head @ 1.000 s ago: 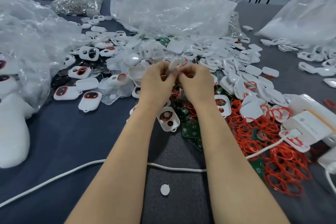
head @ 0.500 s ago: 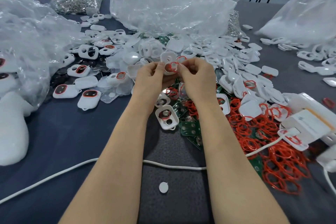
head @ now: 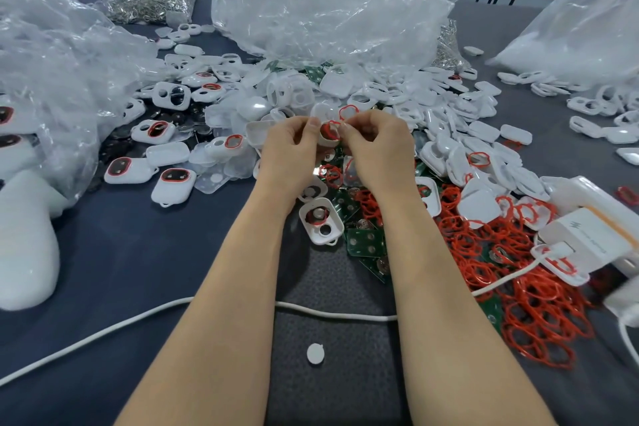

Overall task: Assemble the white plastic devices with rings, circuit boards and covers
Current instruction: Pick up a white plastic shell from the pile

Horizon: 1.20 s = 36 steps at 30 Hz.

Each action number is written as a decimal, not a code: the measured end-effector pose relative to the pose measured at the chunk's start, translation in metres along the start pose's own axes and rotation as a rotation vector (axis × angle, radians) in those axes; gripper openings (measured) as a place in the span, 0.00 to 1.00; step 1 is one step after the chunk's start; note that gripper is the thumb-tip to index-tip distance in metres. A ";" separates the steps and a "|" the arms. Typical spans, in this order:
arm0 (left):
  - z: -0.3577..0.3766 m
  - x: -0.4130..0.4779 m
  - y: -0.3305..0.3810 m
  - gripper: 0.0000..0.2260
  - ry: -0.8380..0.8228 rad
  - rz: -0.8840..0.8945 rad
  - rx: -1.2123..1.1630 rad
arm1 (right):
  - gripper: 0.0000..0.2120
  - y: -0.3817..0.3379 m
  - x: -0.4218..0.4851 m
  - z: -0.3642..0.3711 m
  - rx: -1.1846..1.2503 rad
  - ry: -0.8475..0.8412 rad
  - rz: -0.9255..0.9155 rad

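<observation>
- Dark grey-blue table (head: 121, 252), strewn with parts; crumpled clear plastic bags (head: 328, 21) at the back and on the left.
- Left hand (head: 290, 149): raised above the heap at mid-table, fingers curled, thumb and forefinger pinching the left edge of a small white shell (head: 326, 141).
- Right hand (head: 377, 149): just beside the left, fingers curled, fingertips pinching the same shell from the right.
- Red ring (head: 329, 125): on the held shell, between the two thumbs; whether it is fully seated cannot be told.
- Open white shell (head: 321, 221): on the table between the forearms, a round metal cell in its upper hole.
- Green circuit boards (head: 366, 242): loose pile, just right of that shell.
- Loose red rings (head: 525, 294): large heap, right of the right forearm.
- White devices with rings fitted (head: 173, 183): group at left.
- White cable (head: 138, 318): running across the table beneath both forearms.
- Small white disc (head: 315, 353): alone, near edge, between the arms.
</observation>
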State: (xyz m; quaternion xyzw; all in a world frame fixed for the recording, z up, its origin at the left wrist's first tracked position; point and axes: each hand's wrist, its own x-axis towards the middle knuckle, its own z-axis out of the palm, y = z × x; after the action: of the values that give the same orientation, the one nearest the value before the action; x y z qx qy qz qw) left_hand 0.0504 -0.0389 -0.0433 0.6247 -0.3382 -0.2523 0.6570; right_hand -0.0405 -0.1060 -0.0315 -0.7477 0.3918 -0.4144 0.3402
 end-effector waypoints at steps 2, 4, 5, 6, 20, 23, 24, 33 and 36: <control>0.000 -0.001 0.002 0.12 0.002 0.004 0.019 | 0.03 0.000 0.000 -0.001 -0.002 -0.001 -0.004; 0.001 -0.002 0.003 0.11 0.004 0.002 0.032 | 0.03 0.001 0.000 -0.001 -0.015 0.005 -0.014; 0.001 -0.002 0.003 0.11 0.004 0.000 0.041 | 0.03 0.001 -0.001 0.000 -0.019 0.007 -0.016; 0.001 -0.002 0.002 0.11 0.004 -0.002 0.047 | 0.03 0.001 -0.001 0.001 -0.024 0.009 -0.018; 0.001 -0.004 -0.004 0.08 -0.026 0.006 -0.005 | 0.05 -0.003 -0.006 0.008 -0.078 0.026 -0.024; 0.000 -0.003 -0.004 0.08 -0.032 -0.019 -0.090 | 0.04 -0.005 -0.008 0.008 0.029 0.010 0.028; 0.000 -0.004 -0.004 0.08 -0.034 -0.030 -0.120 | 0.03 -0.005 -0.007 0.007 0.090 -0.002 0.063; -0.002 -0.004 0.001 0.07 -0.084 -0.083 -0.305 | 0.10 0.000 -0.003 -0.006 0.911 -0.327 0.395; -0.001 -0.005 0.002 0.09 -0.081 -0.084 -0.271 | 0.07 0.001 -0.005 0.000 0.764 -0.251 0.337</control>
State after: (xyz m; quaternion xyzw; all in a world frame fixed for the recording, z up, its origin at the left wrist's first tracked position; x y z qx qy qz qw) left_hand 0.0478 -0.0346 -0.0420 0.5331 -0.3007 -0.3478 0.7102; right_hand -0.0421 -0.1016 -0.0341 -0.5384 0.2824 -0.3740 0.7004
